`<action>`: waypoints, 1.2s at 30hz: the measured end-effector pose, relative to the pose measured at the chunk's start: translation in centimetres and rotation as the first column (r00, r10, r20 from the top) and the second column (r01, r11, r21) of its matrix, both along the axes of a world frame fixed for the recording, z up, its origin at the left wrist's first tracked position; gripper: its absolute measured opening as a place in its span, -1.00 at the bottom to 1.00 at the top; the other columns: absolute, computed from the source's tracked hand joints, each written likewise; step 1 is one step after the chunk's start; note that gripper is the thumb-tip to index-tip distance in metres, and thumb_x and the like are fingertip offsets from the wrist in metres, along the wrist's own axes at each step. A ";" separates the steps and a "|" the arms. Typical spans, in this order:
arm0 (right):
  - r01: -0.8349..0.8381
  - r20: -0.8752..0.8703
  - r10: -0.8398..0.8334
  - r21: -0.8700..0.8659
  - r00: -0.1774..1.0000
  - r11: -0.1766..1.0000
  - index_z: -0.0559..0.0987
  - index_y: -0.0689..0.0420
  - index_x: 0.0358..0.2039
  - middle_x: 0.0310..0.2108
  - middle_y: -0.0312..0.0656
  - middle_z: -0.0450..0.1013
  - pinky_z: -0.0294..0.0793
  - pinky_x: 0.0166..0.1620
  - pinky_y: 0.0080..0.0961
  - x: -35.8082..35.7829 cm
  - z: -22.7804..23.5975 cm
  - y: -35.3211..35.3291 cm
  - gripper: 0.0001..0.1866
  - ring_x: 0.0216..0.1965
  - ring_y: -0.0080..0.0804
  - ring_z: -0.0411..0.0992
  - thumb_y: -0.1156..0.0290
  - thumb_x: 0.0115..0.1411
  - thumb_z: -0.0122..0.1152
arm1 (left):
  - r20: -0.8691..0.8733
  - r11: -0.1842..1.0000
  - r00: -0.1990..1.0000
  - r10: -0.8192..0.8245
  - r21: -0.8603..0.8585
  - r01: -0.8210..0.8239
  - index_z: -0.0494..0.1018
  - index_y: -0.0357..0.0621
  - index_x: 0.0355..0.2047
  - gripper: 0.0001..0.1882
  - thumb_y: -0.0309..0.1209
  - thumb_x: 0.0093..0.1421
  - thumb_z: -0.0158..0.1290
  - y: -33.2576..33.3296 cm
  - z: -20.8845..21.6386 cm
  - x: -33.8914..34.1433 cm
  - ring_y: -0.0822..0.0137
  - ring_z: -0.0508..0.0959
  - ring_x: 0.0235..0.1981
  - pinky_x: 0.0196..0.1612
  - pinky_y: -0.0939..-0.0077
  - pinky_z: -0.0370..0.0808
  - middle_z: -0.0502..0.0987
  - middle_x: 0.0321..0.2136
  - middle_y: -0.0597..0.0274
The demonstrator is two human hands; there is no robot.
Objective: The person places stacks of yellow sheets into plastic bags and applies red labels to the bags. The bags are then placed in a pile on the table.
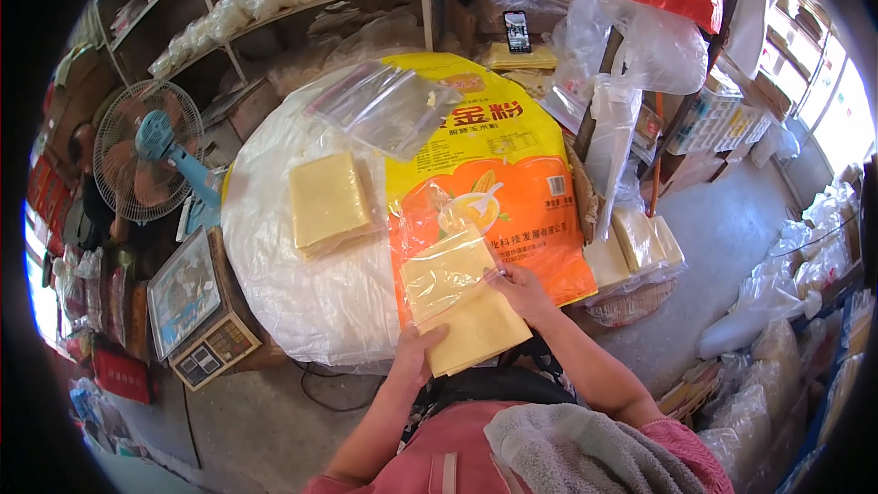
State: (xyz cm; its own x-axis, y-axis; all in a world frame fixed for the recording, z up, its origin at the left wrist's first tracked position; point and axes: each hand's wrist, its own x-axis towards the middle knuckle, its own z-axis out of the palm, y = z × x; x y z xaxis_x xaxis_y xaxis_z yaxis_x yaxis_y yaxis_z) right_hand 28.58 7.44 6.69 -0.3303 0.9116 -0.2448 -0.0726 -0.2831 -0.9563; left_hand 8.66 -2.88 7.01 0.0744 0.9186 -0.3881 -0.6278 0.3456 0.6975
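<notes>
Sliding a stack of thin pale-yellow square sheets [476, 329] into a clear plastic bag [448, 270], I have both hands on the job at the near edge of the round bench [302, 311], which is covered in white plastic film. My left hand [416, 354] is clamped on the stack's near corner, thumb on top, while my right hand [521, 291] pinches the bag's open mouth against the sheets; the two hands are apart, one at each side of the stack. By my judgement the bagging is roughly half done: the far part of the stack already sits inside the bag, and the near part juts out bare toward me. The bag and stack lie partly on a large yellow-and-orange printed flour sack [498, 174] spread flat on the bench. A second pile of the same yellow sheets [329, 201] waits unbagged near the middle of the bench, and a loose heap of empty clear bags [389, 105] lies beyond it, so more packing looks to be left. To the right, filled packs of pale sheets [636, 247] rest in a woven basket [631, 306], seemingly finished. A digital weighing scale [197, 311] stands just left of the bench, with a blue electric fan [146, 151] behind it.
</notes>
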 end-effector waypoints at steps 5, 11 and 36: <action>0.008 0.584 -0.180 0.286 0.792 0.958 0.53 0.24 -0.37 -0.59 -0.27 0.45 0.33 -0.43 -0.54 1.5 -2.0 -0.1 -0.57 -0.55 -0.60 0.33 0.07 0.28 -0.01 | -0.022 0.998 0.998 0.064 0.011 -0.064 0.33 -0.38 -0.03 -0.61 -0.56 0.11 0.08 0.4 -0.6 0.5 0.24 0.55 -0.17 -0.13 0.41 0.52 0.49 -0.13 0.03; 0.113 -0.292 -0.226 -0.358 0.929 0.927 0.47 0.19 -0.08 -0.26 -0.19 0.52 0.53 -0.24 -0.42 2.4 -1.4 -4.4 -0.59 -0.29 -0.40 0.51 0.11 0.31 -0.06 | -0.042 0.981 0.981 0.189 0.048 -0.187 0.32 -0.36 0.00 -0.58 -0.58 0.10 0.09 1.6 -2.5 1.6 0.26 0.56 -0.18 -0.09 0.40 0.51 0.52 -0.15 0.07; 0.185 -0.594 -0.407 -0.398 0.694 0.898 0.30 0.28 0.03 -0.14 -0.02 0.43 0.60 -0.30 -0.21 -4.4 -3.7 -3.1 -0.63 -0.26 -0.14 0.51 0.65 0.18 0.00 | -0.451 0.968 0.867 -0.213 0.021 0.249 0.40 -0.30 -0.25 -0.79 -0.38 0.32 -0.13 -4.0 -5.7 -0.1 0.41 0.57 -0.50 -0.48 0.63 0.48 0.54 -0.49 0.18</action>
State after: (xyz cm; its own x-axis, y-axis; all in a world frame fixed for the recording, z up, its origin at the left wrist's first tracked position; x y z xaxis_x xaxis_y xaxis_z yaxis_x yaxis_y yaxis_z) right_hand 24.23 4.33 2.98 -0.2306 0.9125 -0.3378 -0.7681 -0.3838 -0.5125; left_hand 8.57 -6.92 1.33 0.1255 0.9244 -0.3601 -0.1563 0.3769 0.9130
